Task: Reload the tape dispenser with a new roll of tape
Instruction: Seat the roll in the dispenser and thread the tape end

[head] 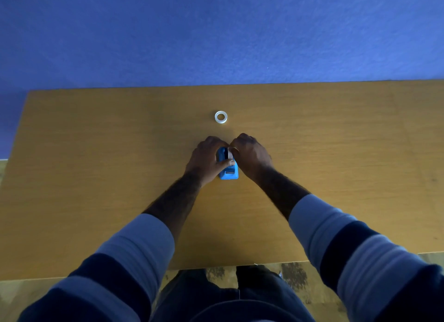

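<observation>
Left hand grips the blue tape dispenser on the counter; right hand fingers pinch a tape roll in it. A white ring lies beyond.

- Light was dim and cool, casting everything bluish.
- The table showed soft, even light, without glare.
- Wide-angle bending bowed its edges.
- Detail looked slightly soft throughout.

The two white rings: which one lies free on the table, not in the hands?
The white ring beyond the hands lies flat, untouched. The other white piece sits in the blue dispenser, gripped by the left hand and right hand.
</observation>
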`<state>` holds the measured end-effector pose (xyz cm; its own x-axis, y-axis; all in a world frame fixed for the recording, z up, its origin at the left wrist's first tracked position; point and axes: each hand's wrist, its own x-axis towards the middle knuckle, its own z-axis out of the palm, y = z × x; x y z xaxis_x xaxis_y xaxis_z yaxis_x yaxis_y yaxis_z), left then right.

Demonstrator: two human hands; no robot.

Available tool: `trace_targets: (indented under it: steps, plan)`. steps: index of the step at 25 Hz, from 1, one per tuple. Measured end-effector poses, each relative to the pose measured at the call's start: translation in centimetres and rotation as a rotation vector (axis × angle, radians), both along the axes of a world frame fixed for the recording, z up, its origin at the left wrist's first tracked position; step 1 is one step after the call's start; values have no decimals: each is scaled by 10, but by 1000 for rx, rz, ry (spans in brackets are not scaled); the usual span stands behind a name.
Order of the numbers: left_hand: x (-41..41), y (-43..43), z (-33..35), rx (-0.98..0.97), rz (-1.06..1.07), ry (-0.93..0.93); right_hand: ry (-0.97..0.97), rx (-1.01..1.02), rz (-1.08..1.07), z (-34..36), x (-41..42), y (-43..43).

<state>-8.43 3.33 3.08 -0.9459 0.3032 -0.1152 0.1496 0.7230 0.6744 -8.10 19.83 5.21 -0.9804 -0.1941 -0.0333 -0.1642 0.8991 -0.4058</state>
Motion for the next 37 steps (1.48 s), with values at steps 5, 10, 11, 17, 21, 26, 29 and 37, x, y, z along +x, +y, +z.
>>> trace_targets:
  steps: [5,10,11,17,21,26,29,37]
  plan:
    - [-3,0,-1,-55,-17,-8,97,-2,36,4,15,1]
    - [-6,2,3,-86,-14,-5,105,45,78,5,14,0]
    - [-6,2,4,-85,-12,-7,96,41,75,5,13,0]
    - [-2,4,5,-70,6,-24,80,4,28,3,3,-4]
    - [-5,3,7,-71,0,-18,45,3,19,1,1,-2]
    - [-5,3,8,-95,-8,-36,51,-17,36,-2,5,1]
    - [-1,3,7,-59,7,-44,38,5,19,-1,1,-1]
    - [-4,2,14,-78,-4,-63,12,28,26,0,-6,-2]
